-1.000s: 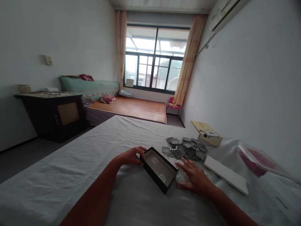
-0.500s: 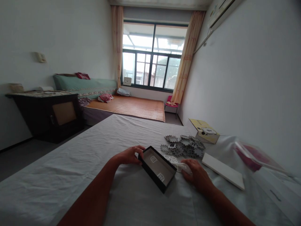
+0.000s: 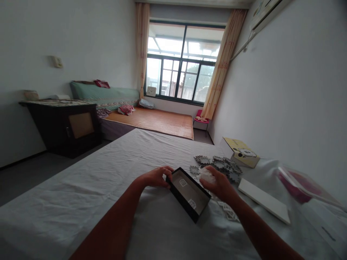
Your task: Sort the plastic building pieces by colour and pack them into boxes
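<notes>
Since the earlier frame, the right hand (image 3: pixel 218 184) had risen off the bed sheet (image 3: pixel 108 180) to the black box (image 3: pixel 189 194), fingers closed on a small pale flat piece (image 3: pixel 206 176) above its right rim. Left hand (image 3: pixel 157 177) gripped the box's far left corner. Rigid, rectangular and shallow, with two white lattice pieces inside, the box lay with its long axis running from far left to near right. Grey gear-edged pieces (image 3: pixel 219 166) lay just beyond it; a white flat slab (image 3: pixel 264 200) lay to its right.
</notes>
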A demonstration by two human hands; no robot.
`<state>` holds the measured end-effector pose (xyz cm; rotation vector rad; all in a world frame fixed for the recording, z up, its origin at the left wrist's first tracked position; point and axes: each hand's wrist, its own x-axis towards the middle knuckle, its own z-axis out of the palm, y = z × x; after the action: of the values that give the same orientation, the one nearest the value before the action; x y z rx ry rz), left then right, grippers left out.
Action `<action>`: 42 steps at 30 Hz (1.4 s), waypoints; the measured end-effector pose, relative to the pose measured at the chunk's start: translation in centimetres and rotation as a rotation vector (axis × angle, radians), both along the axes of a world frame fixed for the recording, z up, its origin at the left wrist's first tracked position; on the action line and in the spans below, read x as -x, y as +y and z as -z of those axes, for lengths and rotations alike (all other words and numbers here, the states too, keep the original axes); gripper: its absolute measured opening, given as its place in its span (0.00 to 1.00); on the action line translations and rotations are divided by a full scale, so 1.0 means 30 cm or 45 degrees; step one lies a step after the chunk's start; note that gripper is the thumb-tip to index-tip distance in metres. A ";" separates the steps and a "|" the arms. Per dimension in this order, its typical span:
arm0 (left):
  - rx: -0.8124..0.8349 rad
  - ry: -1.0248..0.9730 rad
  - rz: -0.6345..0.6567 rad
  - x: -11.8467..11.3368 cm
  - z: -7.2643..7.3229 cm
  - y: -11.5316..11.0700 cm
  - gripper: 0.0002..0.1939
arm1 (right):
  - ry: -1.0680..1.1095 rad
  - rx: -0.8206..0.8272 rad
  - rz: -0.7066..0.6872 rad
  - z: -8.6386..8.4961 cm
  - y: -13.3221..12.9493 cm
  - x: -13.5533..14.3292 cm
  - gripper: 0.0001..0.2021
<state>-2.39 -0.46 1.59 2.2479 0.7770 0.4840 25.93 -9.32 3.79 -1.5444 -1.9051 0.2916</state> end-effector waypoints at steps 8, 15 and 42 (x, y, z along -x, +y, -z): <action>0.008 -0.039 0.053 0.034 -0.019 0.013 0.11 | -0.203 -0.035 -0.152 -0.036 0.104 0.055 0.18; 0.048 0.024 0.067 0.080 -0.019 0.034 0.11 | -0.554 0.032 -0.458 0.082 0.114 -0.032 0.16; 0.075 -0.069 0.065 0.024 -0.014 0.006 0.11 | -0.563 0.001 0.190 0.240 -0.113 -0.232 0.18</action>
<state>-3.11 -0.27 2.02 2.1860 0.6954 0.4894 32.88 -12.70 -3.42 -1.8561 -2.0952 -0.1281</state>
